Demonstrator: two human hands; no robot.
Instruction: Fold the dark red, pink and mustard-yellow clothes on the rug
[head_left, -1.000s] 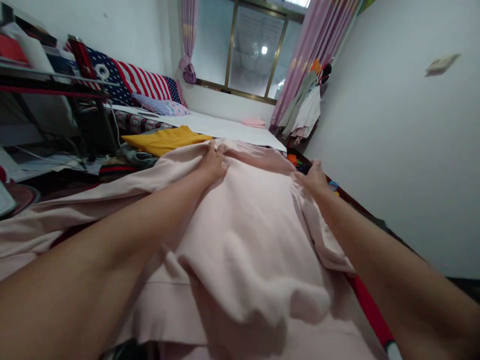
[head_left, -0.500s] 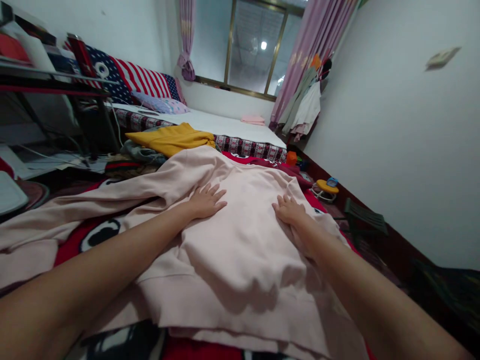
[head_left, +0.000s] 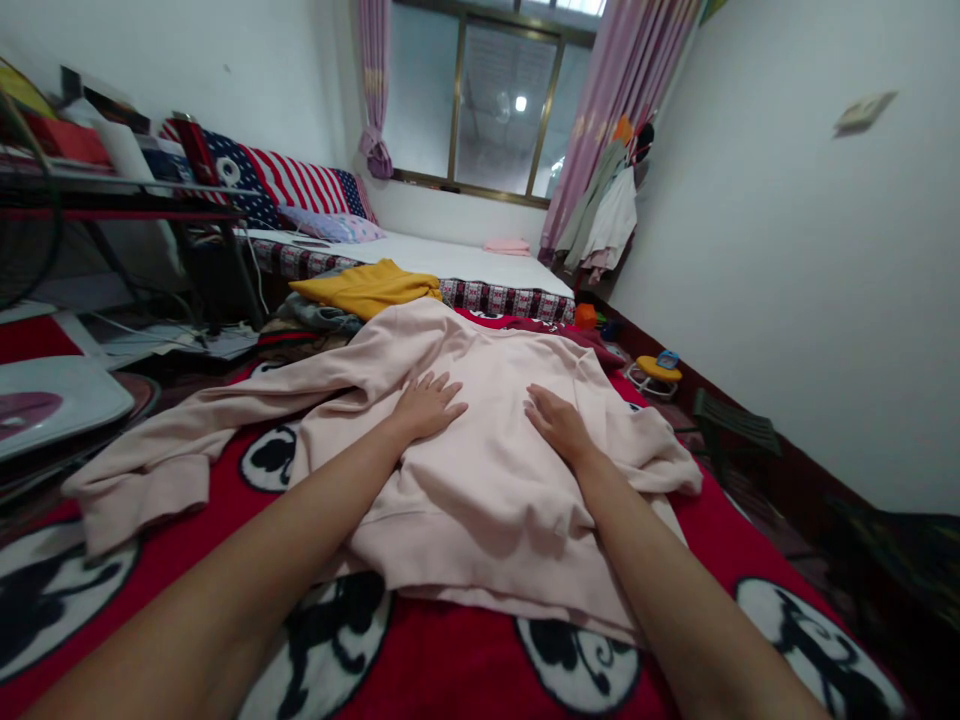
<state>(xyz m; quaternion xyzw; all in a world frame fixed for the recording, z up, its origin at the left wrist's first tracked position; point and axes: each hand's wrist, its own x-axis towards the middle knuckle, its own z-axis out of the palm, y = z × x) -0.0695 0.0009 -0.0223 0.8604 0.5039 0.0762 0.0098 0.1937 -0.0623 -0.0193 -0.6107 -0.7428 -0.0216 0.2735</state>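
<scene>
A pale pink sweatshirt (head_left: 480, 480) lies spread over a red blanket (head_left: 442, 665) printed with black and white round figures. Its hem faces me and its neckline points toward the window. One sleeve stretches out to the left; the other lies bunched at the right. My left hand (head_left: 429, 405) rests flat on the left part of the chest, fingers spread. On the right part of the chest is my right hand (head_left: 556, 422), palm down, its fingers extended and holding nothing. Wrinkles run across the cloth below both hands.
Beyond the sweatshirt lie a yellow garment (head_left: 371, 287) and other folded clothes. A bed with a white sheet (head_left: 450, 258) stands under the window. At the left is a cluttered desk (head_left: 112, 205); at the right, a yellow stool (head_left: 657, 370) and a dark green folding stool (head_left: 735, 422).
My right hand has shifted left and inward across the chest. My left hand stays flat on the cloth. The view has drawn back, showing more of the blanket and the left sleeve's cuff.
</scene>
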